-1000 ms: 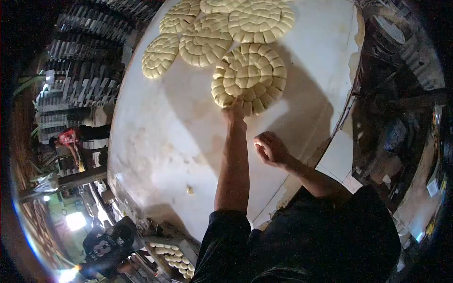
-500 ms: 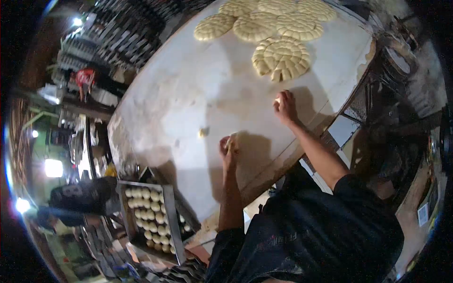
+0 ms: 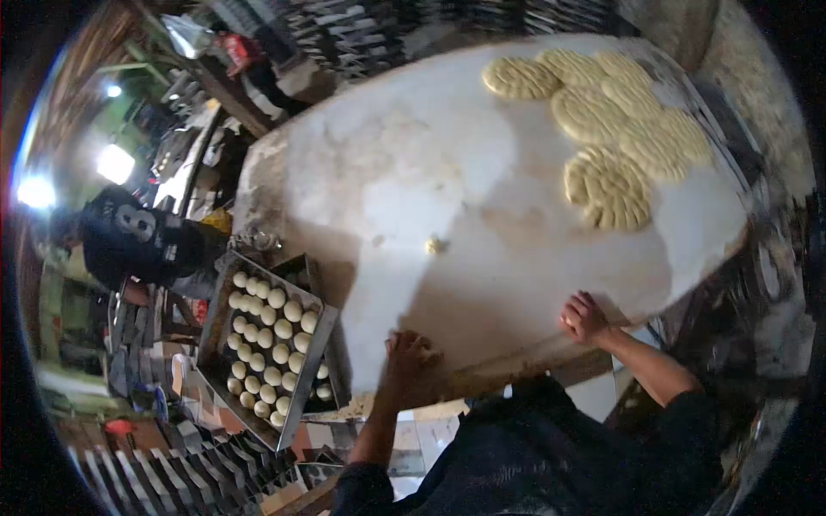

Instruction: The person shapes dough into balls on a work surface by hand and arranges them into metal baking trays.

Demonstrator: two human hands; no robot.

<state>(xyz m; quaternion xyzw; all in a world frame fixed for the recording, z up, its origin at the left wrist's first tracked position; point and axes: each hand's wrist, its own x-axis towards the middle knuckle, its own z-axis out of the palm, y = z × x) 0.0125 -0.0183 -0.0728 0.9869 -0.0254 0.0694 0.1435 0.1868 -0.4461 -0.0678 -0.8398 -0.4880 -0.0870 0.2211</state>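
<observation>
**Left hand (image 3: 404, 357) and right hand (image 3: 585, 319) at the near edge, cut dough round (image 3: 607, 187) beyond**

From where I stand, the cut dough round lies flat on the right half of the tabletop (image 3: 370, 168), the nearest of a cluster of similar rounds (image 3: 589, 113). It is close to circular, so I can pick out no clear long axis; its outer segments fan outward, and those on the near side point towards the person's side of the tabletop. The cluster itself stretches away to the far edge.

The right hand is below that round, with bare surface between them. Its fingers are curled inward, but I cannot tell whether they enclose anything. The left hand is low beside the near edge, fingers bent downward in shadow; whether they grip something or merely rest there, I cannot tell. A small dough lump (image 3: 433, 246) sits alone farther in, apart from both hands.

To the left of the left hand, a metal tray (image 3: 303, 378) of dough balls (image 3: 268, 357) stands at a slant, its longer side running from lower left to upper right. Another tray beneath is mostly covered by it. The far rounds blur together, their cuts hard to follow, and both palms are hidden.
</observation>
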